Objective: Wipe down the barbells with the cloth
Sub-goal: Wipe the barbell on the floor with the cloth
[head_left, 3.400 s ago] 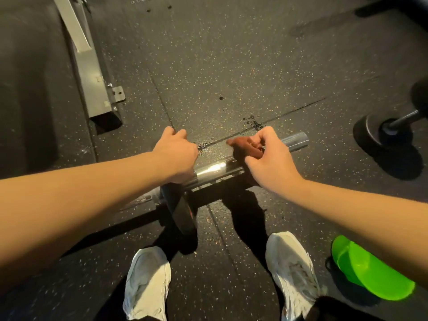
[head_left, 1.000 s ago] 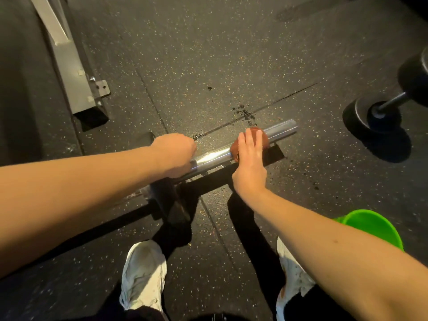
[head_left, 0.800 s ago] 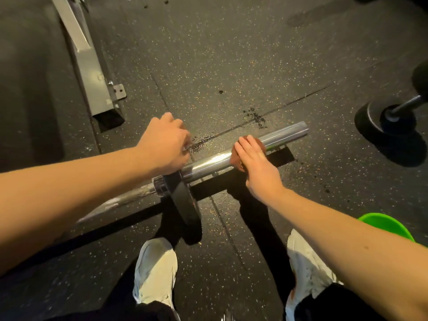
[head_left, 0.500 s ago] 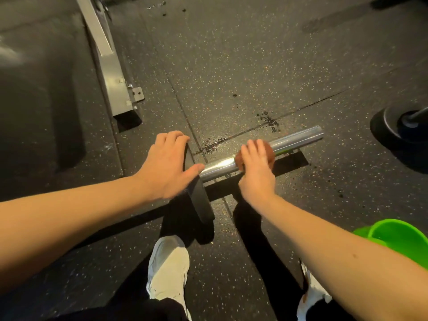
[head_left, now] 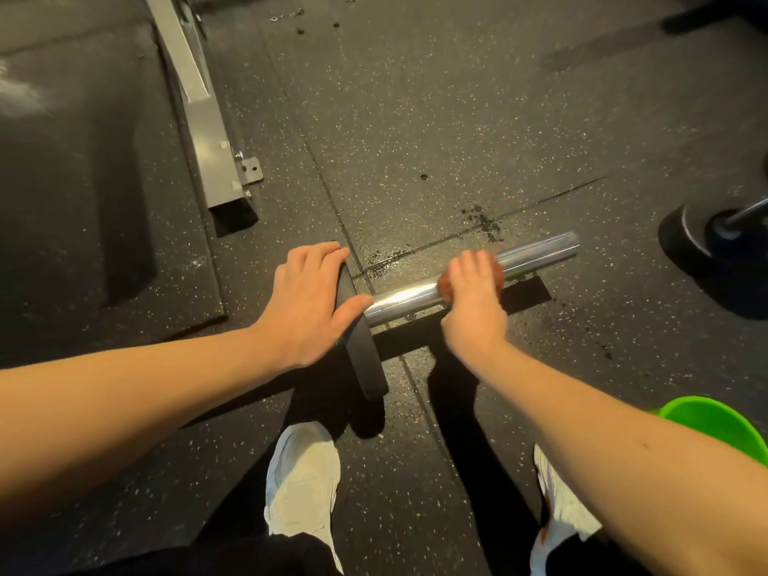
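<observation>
My cloth (head_left: 444, 285) sits on the shiny barbell (head_left: 540, 253), down on the floor (head_left: 436, 118).
My left hand (head_left: 307, 301) lies flat against the black plate (head_left: 363, 359), fingers straight. My right hand (head_left: 473, 305) curls over the cloth, between the plate and the bar's end.

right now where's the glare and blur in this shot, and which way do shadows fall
Head view: strong glare on the chrome barbell sleeve beside the weight plate; the right hand and its cloth are motion-blurred, the left hand sharp; hard shadows fall toward the person's shoes.
</observation>
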Demonstrator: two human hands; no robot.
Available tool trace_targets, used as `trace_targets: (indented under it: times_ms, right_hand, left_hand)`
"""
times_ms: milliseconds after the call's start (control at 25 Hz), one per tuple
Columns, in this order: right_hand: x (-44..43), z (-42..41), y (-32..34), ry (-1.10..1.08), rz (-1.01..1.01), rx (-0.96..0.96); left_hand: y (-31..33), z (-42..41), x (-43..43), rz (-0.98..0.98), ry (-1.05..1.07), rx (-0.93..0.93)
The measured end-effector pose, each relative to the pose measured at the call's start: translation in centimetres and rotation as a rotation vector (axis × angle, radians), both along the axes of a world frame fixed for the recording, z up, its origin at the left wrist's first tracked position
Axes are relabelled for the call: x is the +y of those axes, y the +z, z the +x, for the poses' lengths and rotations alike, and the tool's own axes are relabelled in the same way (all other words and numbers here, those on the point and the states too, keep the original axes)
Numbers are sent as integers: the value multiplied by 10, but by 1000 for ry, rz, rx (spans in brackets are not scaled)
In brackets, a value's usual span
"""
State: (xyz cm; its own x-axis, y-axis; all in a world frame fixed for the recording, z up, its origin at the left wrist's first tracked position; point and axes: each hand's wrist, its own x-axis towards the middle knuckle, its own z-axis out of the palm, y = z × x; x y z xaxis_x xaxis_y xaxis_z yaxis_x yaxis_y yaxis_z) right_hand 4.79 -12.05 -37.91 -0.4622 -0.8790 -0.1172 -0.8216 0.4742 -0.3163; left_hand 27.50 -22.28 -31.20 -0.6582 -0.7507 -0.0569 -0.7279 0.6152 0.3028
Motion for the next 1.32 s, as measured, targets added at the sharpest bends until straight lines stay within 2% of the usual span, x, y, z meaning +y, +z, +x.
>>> trace_targets:
  times_ms: [160, 240, 320, 440, 520, 680, 800, 880, 1000, 1120, 1200, 1320]
  right_hand:
    - [12, 53, -2, 559, 18, -75]
    - [17, 29, -3, 679, 18, -104]
    - [21, -7, -6, 575, 4, -115]
    - [22, -60, -10, 241, -64, -108]
    - [13, -77, -10, 158, -78, -96]
    - [-6, -70, -8, 47, -138, -140]
    - [-21, -33, -1, -53, -159, -167]
    - [-21, 3, 0, 14, -158, -223]
    - [-14, 40, -4, 335, -138, -306]
    - [-19, 27, -2, 560, -84, -317]
    - [-22, -7, -4, 546, -53, -196]
    - [-26, -64, -10, 218, -73, -66]
  left_hand:
    - [-4, -1, 4, -38, 4, -23]
    - [-6, -1, 5, -52, 2, -28]
    - [-7, -2, 4, -64, 3, -32]
    - [-5, -3, -2, -68, -14, -44]
    - [-2, -3, -9, -73, -29, -64]
    - [2, -6, -27, -31, -14, -96]
    - [6, -9, -38, 29, 7, -95]
    - [8, -10, -44, 57, 7, -100]
    - [7, -12, -54, 75, 23, -122]
    - [5, -15, -65, 105, 44, -127]
    - [4, -15, -73, 123, 51, -117]
    - [1, -16, -84, 154, 70, -99]
